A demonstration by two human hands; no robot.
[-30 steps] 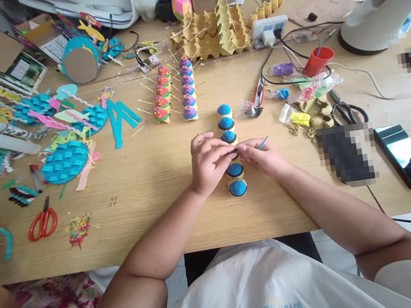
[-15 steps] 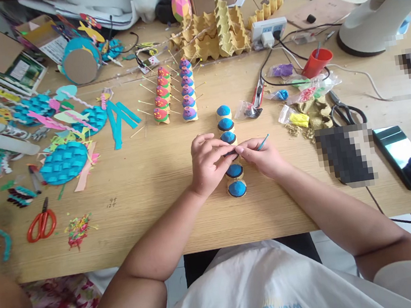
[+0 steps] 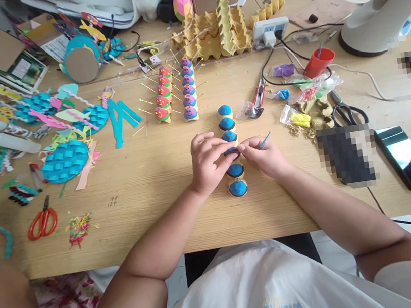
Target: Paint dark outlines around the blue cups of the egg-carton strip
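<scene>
The blue-domed egg-carton strip (image 3: 238, 188) lies on the table (image 3: 155, 232) beneath the left hand (image 3: 209, 166), grip unclear, and right hand (image 3: 265, 157), gripping a thin blue tool (image 3: 265, 140); uneven fingertip pressure could deform a dark rim (image 3: 236, 176).

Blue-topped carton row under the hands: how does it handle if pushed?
Probably light: the blue-topped row looks like moulded carton. Its long, low shape suggests sliding rather than rolling. It may flex at the narrow gaps between domes.
</scene>
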